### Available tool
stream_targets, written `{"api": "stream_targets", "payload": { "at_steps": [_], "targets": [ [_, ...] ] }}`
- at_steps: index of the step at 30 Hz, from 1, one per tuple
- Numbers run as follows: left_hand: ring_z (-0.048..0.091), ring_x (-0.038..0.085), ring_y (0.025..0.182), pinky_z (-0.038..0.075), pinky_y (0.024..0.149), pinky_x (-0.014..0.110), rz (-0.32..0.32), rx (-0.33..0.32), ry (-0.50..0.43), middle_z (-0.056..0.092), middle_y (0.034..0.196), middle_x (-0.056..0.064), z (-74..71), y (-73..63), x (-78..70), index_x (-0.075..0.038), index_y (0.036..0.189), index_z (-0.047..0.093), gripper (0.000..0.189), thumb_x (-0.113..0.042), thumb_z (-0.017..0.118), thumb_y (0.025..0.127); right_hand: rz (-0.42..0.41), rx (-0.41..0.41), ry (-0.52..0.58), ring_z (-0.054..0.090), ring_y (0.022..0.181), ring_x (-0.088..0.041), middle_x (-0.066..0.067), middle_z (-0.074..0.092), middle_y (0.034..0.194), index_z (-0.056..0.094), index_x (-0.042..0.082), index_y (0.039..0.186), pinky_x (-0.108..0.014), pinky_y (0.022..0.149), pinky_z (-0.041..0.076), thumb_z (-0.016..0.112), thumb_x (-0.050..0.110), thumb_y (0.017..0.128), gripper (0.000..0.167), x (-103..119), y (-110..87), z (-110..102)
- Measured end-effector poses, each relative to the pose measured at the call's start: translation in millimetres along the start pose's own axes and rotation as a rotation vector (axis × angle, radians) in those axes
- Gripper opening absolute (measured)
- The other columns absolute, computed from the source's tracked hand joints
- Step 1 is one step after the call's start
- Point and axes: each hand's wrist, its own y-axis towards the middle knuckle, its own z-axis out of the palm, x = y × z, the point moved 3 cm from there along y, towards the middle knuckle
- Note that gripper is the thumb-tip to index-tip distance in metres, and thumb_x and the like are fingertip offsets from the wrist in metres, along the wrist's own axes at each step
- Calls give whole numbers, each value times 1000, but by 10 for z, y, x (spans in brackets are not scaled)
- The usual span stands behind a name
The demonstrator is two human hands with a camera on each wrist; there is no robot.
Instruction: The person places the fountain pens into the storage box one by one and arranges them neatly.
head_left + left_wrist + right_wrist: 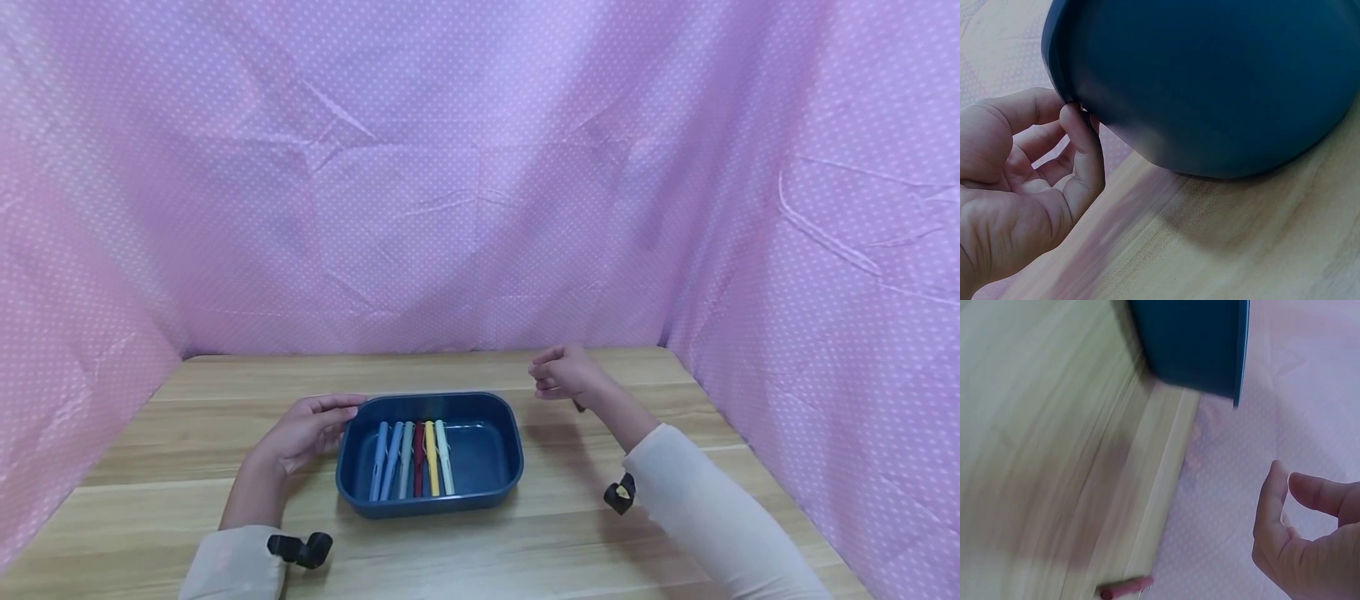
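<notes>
My left hand [309, 429] pinches the left rim of a dark blue rectangular tray [487, 500] between thumb and fingers, as the left wrist view shows at close range. Inside the tray several pens lie side by side: blue ones [380, 458], a grey-green one, a dark red pen [418, 458], a yellow pen [431, 458] and a pale mint pen [444, 458]. Right of the tray, my right hand [570, 375] hovers over the table with loosely bent fingers and nothing between them. A reddish pen [1125, 587] lies on the table below it, mostly hidden in the head view.
The tray stands on a light wood-grain table [420, 558]. Pink dotted cloth [480, 208] hangs behind the table and along both sides. A black wrist mount [300, 550] sits on the left sleeve, another black mount [620, 493] on the right.
</notes>
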Motion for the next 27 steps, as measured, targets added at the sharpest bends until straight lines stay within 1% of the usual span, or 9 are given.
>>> {"api": "stream_targets", "payload": {
  "at_steps": [6, 9, 14, 17, 18, 24, 27],
  "targets": [
    [67, 13, 100, 57, 86, 28, 6, 5, -8, 72, 122, 6, 1, -11, 6, 2, 136, 62, 40, -17, 66, 101, 10, -53, -45, 63, 79, -17, -13, 64, 103, 55, -11, 127, -31, 78, 61, 62, -1, 99, 30, -32, 62, -229],
    [67, 14, 99, 57, 86, 29, 9, 3, -5, 72, 122, 7, -1, -16, 12, 1, 136, 63, 39, -17, 66, 101, 14, -81, -69, 65, 80, -18, -12, 65, 102, 57, -10, 125, -32, 79, 61, 63, 0, 99, 29, -44, 85, -323],
    [68, 14, 98, 57, 87, 29, 19, 2, -11, 73, 121, 5, -11, -3, 23, -2, 133, 66, 35, -16, 67, 101, 22, -94, -93, 66, 84, -20, -16, 66, 106, 55, -12, 126, -40, 90, 59, 63, 1, 99, 31, -47, 139, -431],
    [67, 13, 97, 57, 86, 28, 20, 2, -14, 73, 119, 3, -15, 21, 28, -3, 131, 67, 33, -16, 67, 101, 17, -90, -116, 64, 86, -20, -14, 63, 104, 53, -13, 128, -42, 94, 57, 61, 2, 100, 33, -55, 182, -503],
    [67, 13, 97, 57, 86, 28, 19, 3, -14, 73, 118, 3, -15, 27, 28, -2, 131, 67, 33, -16, 67, 101, 17, -93, -119, 63, 85, -20, -12, 62, 102, 53, -12, 127, -41, 94, 57, 61, 2, 100, 32, -65, 201, -528],
    [67, 13, 94, 57, 83, 29, 23, 6, -10, 73, 117, 5, -18, 59, 18, 2, 134, 63, 37, -16, 66, 101, 1, -87, -115, 61, 79, -16, -7, 60, 91, 56, -13, 125, -34, 86, 59, 60, 2, 100, 30, -139, 362, -645],
    [66, 12, 92, 58, 81, 28, 31, 14, -14, 73, 115, 3, -20, 79, 15, 2, 135, 63, 38, -16, 66, 101, -26, -74, -127, 61, 80, -16, -6, 61, 93, 57, -12, 126, -32, 83, 59, 58, 3, 101, 30, -184, 451, -685]
  ]
}}
